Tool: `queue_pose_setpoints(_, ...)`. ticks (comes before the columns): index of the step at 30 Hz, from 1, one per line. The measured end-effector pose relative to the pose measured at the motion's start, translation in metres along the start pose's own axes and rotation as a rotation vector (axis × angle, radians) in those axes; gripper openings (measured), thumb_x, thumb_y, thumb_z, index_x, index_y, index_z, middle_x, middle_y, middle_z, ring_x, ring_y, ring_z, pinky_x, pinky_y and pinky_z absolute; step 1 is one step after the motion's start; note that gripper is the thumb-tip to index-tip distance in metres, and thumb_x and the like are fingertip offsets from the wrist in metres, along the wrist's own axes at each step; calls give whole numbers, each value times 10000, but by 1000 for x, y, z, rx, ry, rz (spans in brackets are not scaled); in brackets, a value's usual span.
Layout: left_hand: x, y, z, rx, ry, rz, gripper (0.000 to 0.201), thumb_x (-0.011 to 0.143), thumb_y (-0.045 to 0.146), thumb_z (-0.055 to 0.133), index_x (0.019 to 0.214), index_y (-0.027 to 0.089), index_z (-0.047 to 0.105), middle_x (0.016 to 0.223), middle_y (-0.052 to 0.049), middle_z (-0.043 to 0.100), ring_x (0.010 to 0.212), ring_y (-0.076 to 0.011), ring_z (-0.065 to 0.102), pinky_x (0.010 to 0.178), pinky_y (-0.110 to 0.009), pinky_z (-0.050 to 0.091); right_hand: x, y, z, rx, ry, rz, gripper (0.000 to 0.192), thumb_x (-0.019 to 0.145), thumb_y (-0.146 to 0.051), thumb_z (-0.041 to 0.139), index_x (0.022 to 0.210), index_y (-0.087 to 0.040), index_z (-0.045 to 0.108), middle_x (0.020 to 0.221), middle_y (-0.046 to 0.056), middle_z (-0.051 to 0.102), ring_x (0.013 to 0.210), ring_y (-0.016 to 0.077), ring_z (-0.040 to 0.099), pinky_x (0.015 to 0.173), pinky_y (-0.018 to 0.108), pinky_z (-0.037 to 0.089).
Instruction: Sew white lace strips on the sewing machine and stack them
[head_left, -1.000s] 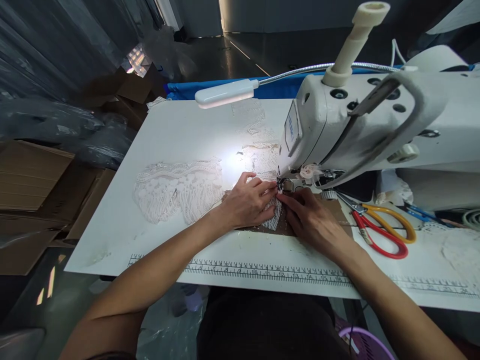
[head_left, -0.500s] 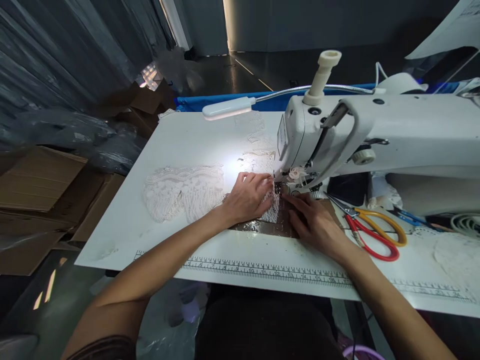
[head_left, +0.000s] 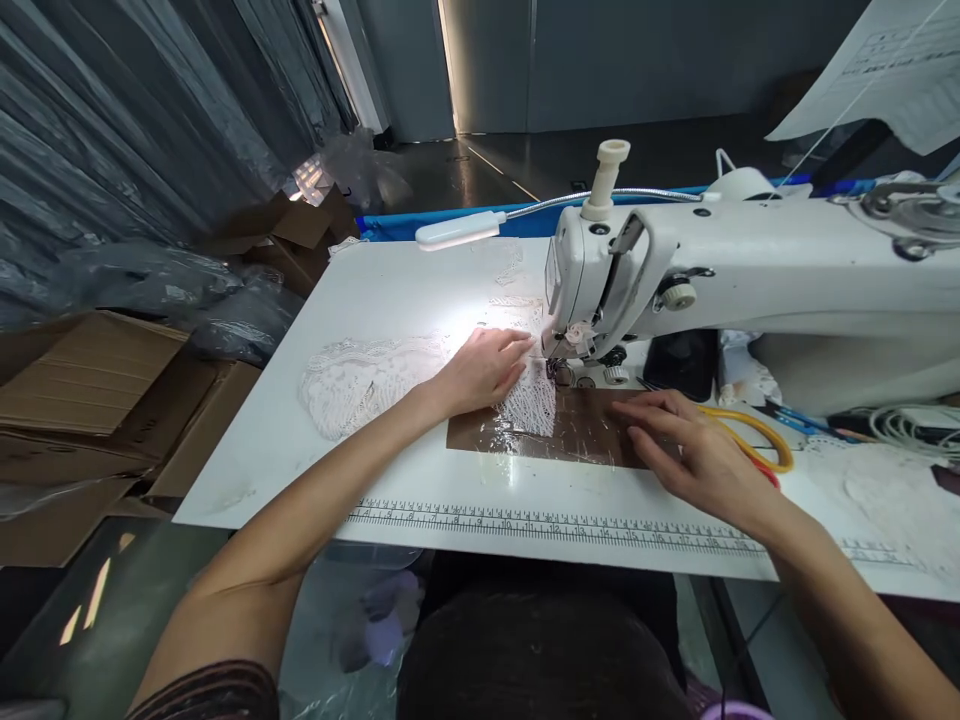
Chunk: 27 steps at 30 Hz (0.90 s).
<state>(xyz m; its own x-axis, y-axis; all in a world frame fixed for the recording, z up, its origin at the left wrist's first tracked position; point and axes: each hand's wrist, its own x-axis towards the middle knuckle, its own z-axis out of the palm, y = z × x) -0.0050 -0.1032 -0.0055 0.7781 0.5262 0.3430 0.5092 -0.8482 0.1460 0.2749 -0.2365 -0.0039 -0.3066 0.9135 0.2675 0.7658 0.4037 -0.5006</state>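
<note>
My left hand (head_left: 486, 368) lies on a piece of white lace (head_left: 529, 408), fingers stretched toward the needle area of the white sewing machine (head_left: 574, 290). The lace reaches the presser foot and drapes over a shiny brown sheet (head_left: 585, 440) on the machine bed. To the right, my right hand (head_left: 686, 445) rests at the sheet's right end, its fingers apart and nothing in them. More white lace (head_left: 360, 385) spreads over the table left of my left hand. Behind my right hand lie scissors with yellow and red handles (head_left: 765, 430), partly hidden.
A printed ruler (head_left: 525, 522) runs along the near edge of the white table (head_left: 255, 450). A lit lamp (head_left: 461, 230) hangs behind the lace. Blue-handled snips (head_left: 799, 420) and a dark flat object (head_left: 681, 365) lie under the machine arm. Cardboard boxes (head_left: 97, 370) stand at left.
My right hand has moved right, away from the needle area, uncovering more of the brown sheet and covering part of the scissors. My left hand stays on the lace, its fingers straighter. The view has shifted.
</note>
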Motion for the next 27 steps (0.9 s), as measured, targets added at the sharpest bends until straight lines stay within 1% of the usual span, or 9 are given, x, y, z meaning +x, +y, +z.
queue_pose_setpoints(3, -14, 15, -1, -150, -26, 117, 235, 991, 227, 466, 1075, 119, 656, 1071, -124, 696, 938, -192, 656, 807, -383, 546, 3, -5, 6, 44, 12, -17, 342, 951, -267, 464, 1241, -211, 636, 1144, 120, 630, 1059, 255, 639, 892, 429, 561)
queue_pose_setpoints(6, -23, 23, 1, -267, -62, 171, 216, 962, 305, 563, 1029, 150, 698, 1030, -101, 713, 932, -193, 667, 810, -381, 562, 9, -12, 14, 68, 11, -37, 341, 947, -260, 471, 1238, -221, 644, 1148, 120, 641, 1061, 257, 640, 911, 444, 557)
queue_pose_setpoints(9, -26, 26, 5, -317, -73, 155, 201, 941, 326, 614, 966, 155, 715, 1034, -99, 707, 936, -191, 660, 822, -369, 567, 14, -18, 19, 77, 8, -51, 347, 945, -253, 470, 1243, -226, 646, 1150, 116, 645, 1065, 255, 646, 927, 441, 553)
queue_pose_setpoints(13, -26, 28, 12, -333, -42, 102, 200, 969, 261, 570, 874, 149, 704, 991, -91, 691, 903, -175, 647, 804, -348, 566, 22, -23, 22, 96, -31, -67, 326, 939, -228, 477, 1209, -217, 658, 1139, 115, 655, 1022, 246, 666, 894, 417, 568)
queue_pose_setpoints(16, -26, 32, 13, -359, -14, 67, 220, 985, 261, 541, 880, 140, 692, 971, -90, 682, 902, -179, 638, 796, -347, 560, 31, -25, 25, 134, -83, -99, 274, 940, -263, 525, 1181, -215, 644, 1114, 112, 658, 992, 236, 664, 881, 403, 564)
queue_pose_setpoints(18, -26, 34, 13, -375, 5, 39, 220, 990, 251, 528, 888, 134, 684, 965, -91, 679, 903, -180, 634, 796, -347, 556, 38, -25, 29, 148, -126, -118, 266, 924, -322, 585, 1155, -198, 627, 1074, 112, 655, 921, 227, 661, 837, 394, 566)
queue_pose_setpoints(21, -26, 36, 13, -398, 44, 10, 239, 1002, 243, 498, 875, 134, 668, 961, -88, 678, 889, -170, 639, 787, -337, 560, 47, -24, 37, 106, -158, -139, 215, 926, -347, 587, 1047, -174, 627, 1008, 116, 646, 850, 223, 645, 781, 390, 558)
queue_pose_setpoints(24, -26, 35, 14, -393, 117, 29, 239, 1001, 295, 518, 900, 132, 660, 973, -95, 684, 897, -171, 655, 802, -346, 569, 52, -22, 43, 84, -150, -162, 149, 959, -274, 510, 952, -184, 628, 987, 112, 647, 864, 223, 640, 796, 388, 542)
queue_pose_setpoints(27, -27, 34, 15, -333, 130, 99, 200, 966, 333, 591, 987, 147, 661, 1022, -96, 699, 943, -189, 669, 838, -383, 569, 51, -21, 44, 143, -105, -150, 139, 963, -256, 502, 935, -189, 621, 959, 99, 651, 834, 209, 638, 763, 359, 540)
